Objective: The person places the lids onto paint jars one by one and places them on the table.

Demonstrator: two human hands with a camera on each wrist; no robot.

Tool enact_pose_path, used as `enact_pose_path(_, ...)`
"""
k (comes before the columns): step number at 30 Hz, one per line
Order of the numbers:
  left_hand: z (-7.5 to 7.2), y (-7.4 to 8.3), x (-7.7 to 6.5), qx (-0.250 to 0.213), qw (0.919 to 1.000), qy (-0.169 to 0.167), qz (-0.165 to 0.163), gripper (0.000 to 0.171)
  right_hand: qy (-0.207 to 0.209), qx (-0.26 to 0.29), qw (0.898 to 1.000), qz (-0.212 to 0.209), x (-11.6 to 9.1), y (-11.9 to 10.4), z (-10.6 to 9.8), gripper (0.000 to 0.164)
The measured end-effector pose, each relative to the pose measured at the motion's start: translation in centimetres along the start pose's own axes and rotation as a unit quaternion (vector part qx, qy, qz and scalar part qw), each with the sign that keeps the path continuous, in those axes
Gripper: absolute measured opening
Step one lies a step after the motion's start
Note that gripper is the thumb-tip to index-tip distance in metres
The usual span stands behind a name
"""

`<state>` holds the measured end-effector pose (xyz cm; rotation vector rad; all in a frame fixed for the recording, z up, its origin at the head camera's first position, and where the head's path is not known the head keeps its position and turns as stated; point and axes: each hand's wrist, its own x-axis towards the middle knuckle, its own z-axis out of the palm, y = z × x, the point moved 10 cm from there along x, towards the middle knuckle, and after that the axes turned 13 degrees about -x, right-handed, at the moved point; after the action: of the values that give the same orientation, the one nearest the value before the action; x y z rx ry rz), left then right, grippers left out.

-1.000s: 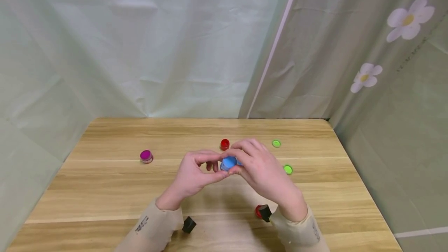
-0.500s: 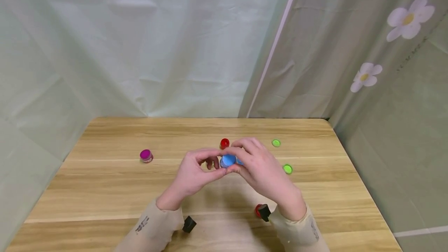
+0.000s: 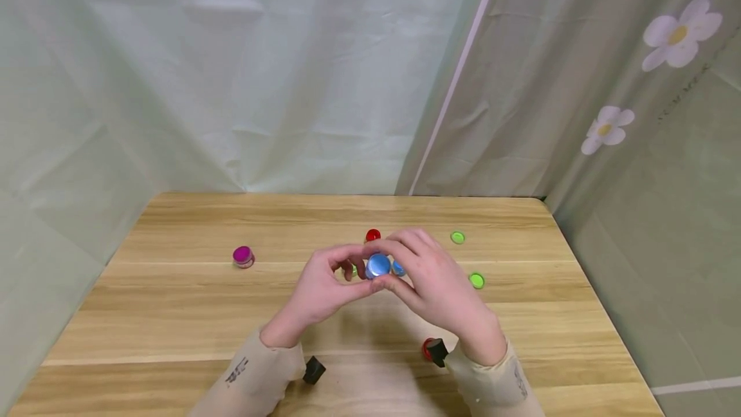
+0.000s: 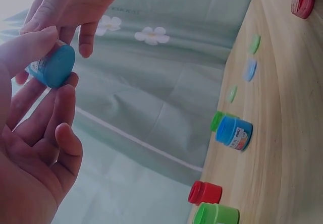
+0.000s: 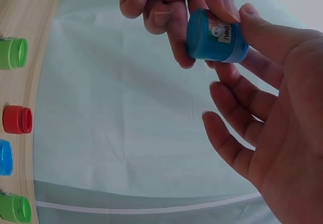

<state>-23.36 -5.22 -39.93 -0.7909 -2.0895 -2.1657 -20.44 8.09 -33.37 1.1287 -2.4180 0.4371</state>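
A small blue jar [image 3: 378, 266] with a label printed "deli" [image 5: 224, 32] is held up between both hands over the table. My left hand [image 3: 324, 288] grips the jar's body between thumb and fingers, its other fingers curled loosely below in the left wrist view. My right hand [image 3: 431, 278] pinches the ridged end [image 5: 239, 47] with thumb and fingers. The jar lies tilted in both wrist views, its smooth round end [image 4: 61, 66] facing away from the right hand. Right behind the hands stands an uncapped blue jar [image 4: 234, 133].
A purple-topped jar [image 3: 243, 257] stands at the left of the wooden table [image 3: 173, 314]. An uncapped red jar [image 3: 373, 235] and green jars [image 5: 12, 52] are behind the hands. Green lids [image 3: 457, 237], a blue lid [image 4: 251, 70] and a red lid [image 4: 303, 2] lie to the right.
The held blue jar has turned slightly, and its top now glints. My fingers have shifted a little around it, showing more of the uncapped blue jar behind. Both hands stay in place.
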Motion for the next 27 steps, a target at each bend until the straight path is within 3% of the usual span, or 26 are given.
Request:
enact_pose_path(7, -0.1, 0.2, -0.1, 0.008, 0.9999, 0.003, -0.012, 0.039, 0.012, -0.006, 1.0, 0.001, -0.2, 0.2, -0.3, 0.045)
enact_pose_path(14, -1.3, 0.2, -0.1, 0.024, 0.9995, 0.019, -0.013, 0.038, 0.065, 0.008, 0.998, 0.006, -0.6, 0.8, -1.7, 0.041)
enact_pose_path(22, -5.7, 0.2, -0.5, 0.057, 0.9969, 0.053, -0.015, 0.044, 0.087, 0.017, 0.996, 0.031, -1.1, 1.7, -2.7, 0.037)
enact_pose_path(27, -9.5, 0.3, -1.2, 0.121, 0.9895, 0.075, -0.025, 0.038, 0.089, 0.014, 0.995, 0.035, -1.1, 1.9, -3.3, 0.035)
